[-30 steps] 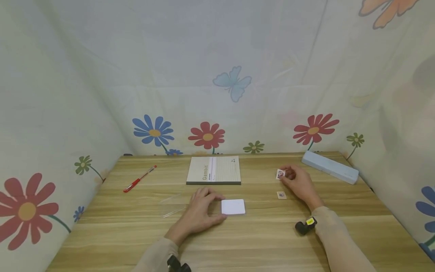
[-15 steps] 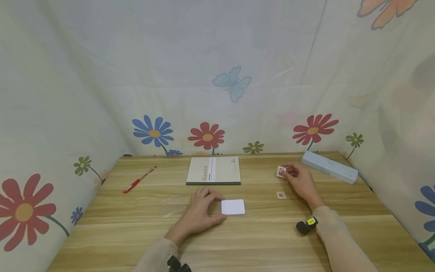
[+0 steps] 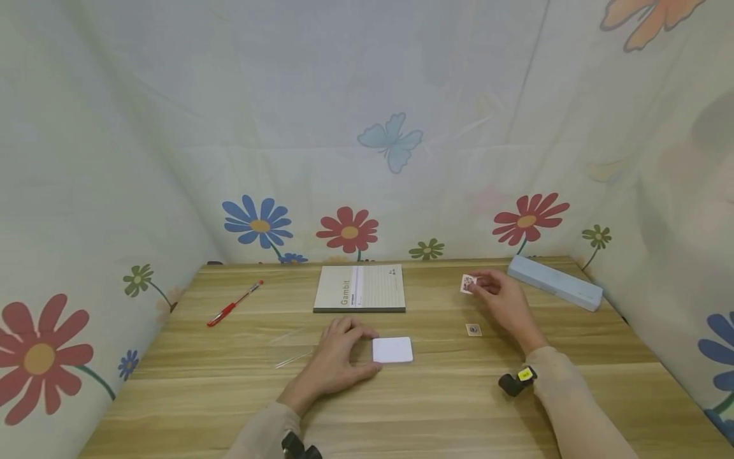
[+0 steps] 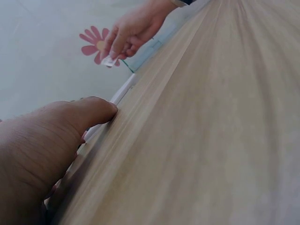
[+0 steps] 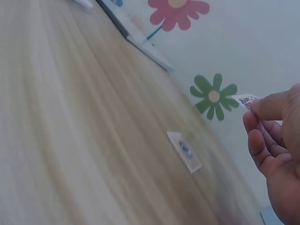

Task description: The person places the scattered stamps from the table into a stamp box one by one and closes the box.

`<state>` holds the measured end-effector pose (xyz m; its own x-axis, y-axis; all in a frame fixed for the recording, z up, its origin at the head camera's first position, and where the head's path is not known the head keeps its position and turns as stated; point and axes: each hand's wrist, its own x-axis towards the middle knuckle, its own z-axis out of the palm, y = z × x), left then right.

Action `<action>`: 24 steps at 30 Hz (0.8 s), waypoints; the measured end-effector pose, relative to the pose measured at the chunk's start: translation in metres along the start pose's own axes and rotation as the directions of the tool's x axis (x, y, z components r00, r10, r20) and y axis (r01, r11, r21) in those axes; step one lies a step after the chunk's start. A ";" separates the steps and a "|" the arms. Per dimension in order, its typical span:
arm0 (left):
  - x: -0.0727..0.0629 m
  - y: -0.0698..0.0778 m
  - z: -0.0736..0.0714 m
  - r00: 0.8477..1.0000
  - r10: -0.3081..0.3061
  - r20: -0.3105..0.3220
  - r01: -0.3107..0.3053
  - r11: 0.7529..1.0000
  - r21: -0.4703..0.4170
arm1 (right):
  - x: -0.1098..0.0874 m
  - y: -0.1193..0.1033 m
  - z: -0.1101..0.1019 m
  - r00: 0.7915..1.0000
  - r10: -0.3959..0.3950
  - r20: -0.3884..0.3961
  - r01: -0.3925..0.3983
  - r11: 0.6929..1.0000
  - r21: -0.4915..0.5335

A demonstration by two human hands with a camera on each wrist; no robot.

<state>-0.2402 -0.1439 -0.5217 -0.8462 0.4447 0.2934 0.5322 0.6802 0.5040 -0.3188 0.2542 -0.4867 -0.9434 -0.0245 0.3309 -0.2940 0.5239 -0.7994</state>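
My right hand (image 3: 507, 309) pinches a small stamp (image 3: 467, 284) between thumb and fingers, raised above the table; its printed picture also shows in the right wrist view. On the wood below lies another stamp (image 5: 184, 152) with jagged edges. My left hand (image 3: 337, 357) rests on the table, thumb and forefinger spread across the left end of a white block with rounded corners (image 3: 392, 350), holding it at its edges. In the left wrist view the left thumb (image 4: 96, 112) meets the block's near side. The other left fingers are mostly hidden there.
A notebook (image 3: 360, 288) lies behind the white block. A red pen (image 3: 235, 304) is at the back left, a pale blue case (image 3: 555, 283) at the back right. Left of my left hand is a clear plastic piece (image 3: 294, 359). Flowered cloth (image 3: 367, 83) encloses the table.
The right hand has turned the pinched stamp slightly and lifted it a little, bringing it a bit to the left. The left hand keeps its place at the white block.
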 end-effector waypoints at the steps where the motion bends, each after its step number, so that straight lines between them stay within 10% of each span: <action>1: 0.000 0.000 0.000 1.000 0.001 0.000 -0.001 1.000 0.002 | 0.000 -0.004 0.000 1.000 0.005 0.009 -0.005 1.000 0.018; 24: 0.000 0.000 0.000 1.000 -0.010 0.006 0.010 1.000 0.013 | -0.010 -0.069 0.030 0.979 -0.125 0.163 0.096 0.980 0.173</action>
<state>-0.2403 -0.1440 -0.5216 -0.8514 0.4416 0.2831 0.5240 0.6921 0.4964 -0.2942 0.1931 -0.4498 -0.9115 -0.2281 0.3421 -0.4057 0.3635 -0.8386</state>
